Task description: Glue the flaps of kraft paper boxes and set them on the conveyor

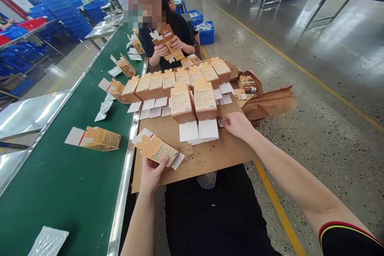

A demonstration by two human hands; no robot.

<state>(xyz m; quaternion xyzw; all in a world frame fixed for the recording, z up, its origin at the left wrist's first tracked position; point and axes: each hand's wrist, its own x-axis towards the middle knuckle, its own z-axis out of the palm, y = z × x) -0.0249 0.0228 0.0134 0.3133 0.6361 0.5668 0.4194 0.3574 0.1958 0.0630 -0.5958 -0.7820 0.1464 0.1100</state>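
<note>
My left hand (152,173) is closed round a small orange-brown carton (159,148), tilted over the near left of a brown cardboard sheet (207,156). The carton's white end flaps stick out at both ends. At the sheet's right side my right hand (239,126) has its thumb and fingers pinched at the edge of a small clear round object (221,123), whose kind I cannot make out. Just left of that hand, two cartons (205,98) stand with white flaps hanging towards me. Behind them is a row of similar cartons (156,82).
A green conveyor belt (81,176) runs along the left, carrying an open carton (103,139) and silvery packets (49,242). Across the sheet a co-worker (168,20) holds a flattened carton (169,42). A brown paper bag (268,102) with cartons inside lies beyond the right edge.
</note>
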